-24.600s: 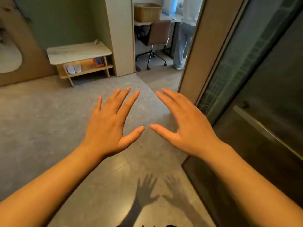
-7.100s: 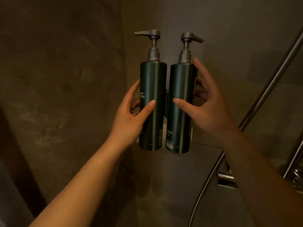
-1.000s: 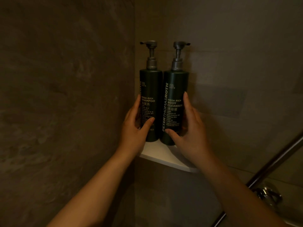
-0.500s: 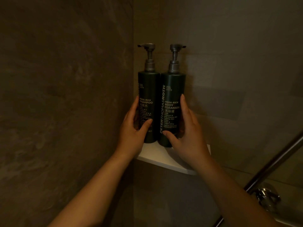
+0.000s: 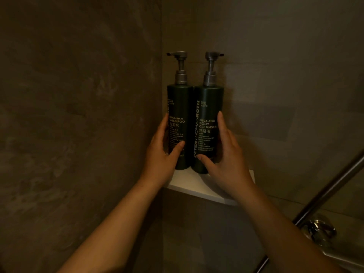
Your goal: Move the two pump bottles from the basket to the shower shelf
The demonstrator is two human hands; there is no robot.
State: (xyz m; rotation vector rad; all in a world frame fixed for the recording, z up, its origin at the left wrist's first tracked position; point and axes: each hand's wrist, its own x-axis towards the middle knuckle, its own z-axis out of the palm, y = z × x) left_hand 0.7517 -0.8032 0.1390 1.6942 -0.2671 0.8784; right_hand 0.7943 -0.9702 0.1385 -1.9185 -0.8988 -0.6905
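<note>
Two dark green pump bottles stand upright side by side on a white corner shelf in the shower. The shampoo bottle is on the left, its grey pump spout pointing left. The body cleanser bottle touches it on the right, spout pointing right. My left hand wraps the lower part of the shampoo bottle, thumb across its front. My right hand holds the lower part of the body cleanser bottle in the same way. Both bottle bases rest on the shelf.
Dark stone-look walls meet in the corner behind the bottles. A metal shower rail slants up at the lower right, with a chrome tap fitting below it. The light is dim.
Over the last second the bottles and both hands stay in the same grip on the shelf; only the view has shifted slightly. Seven seconds ago the bottles were held up in the air.
</note>
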